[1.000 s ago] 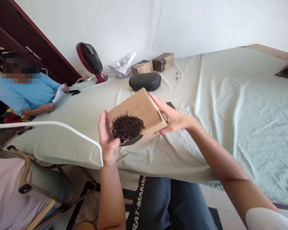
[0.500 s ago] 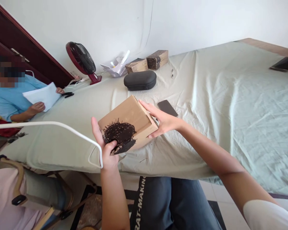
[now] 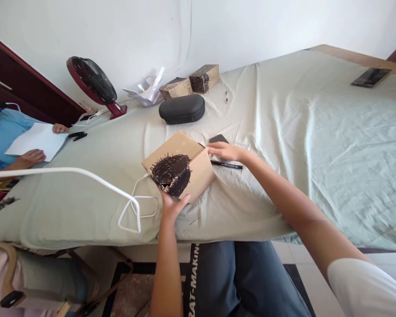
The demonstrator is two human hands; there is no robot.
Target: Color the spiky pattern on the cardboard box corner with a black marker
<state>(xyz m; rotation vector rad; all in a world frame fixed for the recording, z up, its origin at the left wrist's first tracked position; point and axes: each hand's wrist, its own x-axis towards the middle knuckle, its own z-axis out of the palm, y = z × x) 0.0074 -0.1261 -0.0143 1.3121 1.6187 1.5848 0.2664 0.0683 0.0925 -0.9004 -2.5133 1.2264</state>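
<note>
A brown cardboard box (image 3: 201, 174) with a dark scribbled patch drawn across its near left corner sits tilted toward me over the cloth. My left hand (image 3: 172, 204) grips its lower near corner, thumb on the front face, the other fingers partly hidden underneath. My right hand (image 3: 227, 151) is at the box's upper right edge, fingers stretched out; whether the fingertips touch it I cannot tell. Just below that hand lies a black marker pen (image 3: 229, 164). A dark phone (image 3: 219, 139) lies partly hidden behind the same hand.
A black zip case (image 3: 182, 109), two patterned cardboard boxes (image 3: 204, 79), a plastic basket (image 3: 148, 97) and a red fan (image 3: 94, 81) stand toward the wall. A white cable (image 3: 86, 173) crosses at left. A person in blue (image 3: 16, 127) holds paper. Another phone (image 3: 371, 77) lies far right.
The box has come down and turned, showing more of its front face. My left hand has shifted right, to its lower corner. My right hand has loosened from its side, and the marker has come into view.
</note>
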